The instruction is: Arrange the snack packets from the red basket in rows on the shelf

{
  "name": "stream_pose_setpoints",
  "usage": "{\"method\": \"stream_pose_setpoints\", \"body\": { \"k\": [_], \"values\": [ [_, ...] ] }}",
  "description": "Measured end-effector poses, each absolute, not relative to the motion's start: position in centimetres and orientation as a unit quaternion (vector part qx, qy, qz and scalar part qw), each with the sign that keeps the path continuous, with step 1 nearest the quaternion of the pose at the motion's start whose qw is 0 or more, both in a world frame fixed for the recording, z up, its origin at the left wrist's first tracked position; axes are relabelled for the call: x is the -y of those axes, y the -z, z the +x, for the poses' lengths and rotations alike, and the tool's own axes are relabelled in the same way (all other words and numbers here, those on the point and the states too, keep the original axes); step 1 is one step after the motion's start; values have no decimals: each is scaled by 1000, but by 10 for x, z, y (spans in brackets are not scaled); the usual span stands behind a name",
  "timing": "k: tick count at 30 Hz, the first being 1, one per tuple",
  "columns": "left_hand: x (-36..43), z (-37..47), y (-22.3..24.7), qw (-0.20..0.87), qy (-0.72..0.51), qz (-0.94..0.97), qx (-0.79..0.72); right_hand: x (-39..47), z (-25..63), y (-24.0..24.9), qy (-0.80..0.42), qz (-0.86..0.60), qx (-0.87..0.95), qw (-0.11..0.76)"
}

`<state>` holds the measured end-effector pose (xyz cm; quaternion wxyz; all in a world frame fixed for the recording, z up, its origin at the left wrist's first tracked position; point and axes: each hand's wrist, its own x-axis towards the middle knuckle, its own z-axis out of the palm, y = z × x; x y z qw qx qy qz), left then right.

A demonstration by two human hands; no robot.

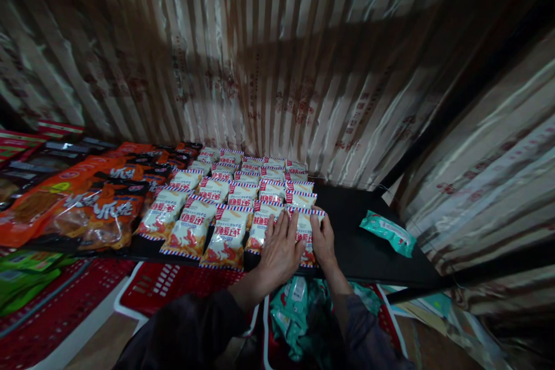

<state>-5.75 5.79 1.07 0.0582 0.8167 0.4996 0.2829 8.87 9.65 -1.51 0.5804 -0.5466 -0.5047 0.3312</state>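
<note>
Your left hand (280, 248) and right hand (323, 240) lie flat, fingers spread, on the front-right white snack packet (303, 231) at the shelf (373, 254) front edge. More packets (217, 208) run to 10 o'clock; a green packet (387, 232) lies at 3 o'clock.

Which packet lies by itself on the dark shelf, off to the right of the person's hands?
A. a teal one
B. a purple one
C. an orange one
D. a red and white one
A: a single teal packet lies alone on the black shelf, right of both hands.
</note>
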Motion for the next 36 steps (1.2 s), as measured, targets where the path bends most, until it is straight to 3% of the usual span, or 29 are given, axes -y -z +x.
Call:
{"method": "stream_pose_setpoints", "body": {
  "k": [8,15,23,36],
  "values": [
    [-58,-64,-2,47,-284,816,-500,-75,95,33,-211,-578,535,579],
    [-60,-69,-5,28,-320,809,-492,-24,64,10,30,-571,588,572],
    [-88,-126,-30,-44,-308,760,-571,-13,-17,18,-107,-477,724,487],
    [-105,-150,-33,-60,-252,762,-594,-105,-42,14,-76,-546,703,449]
  ]
}}
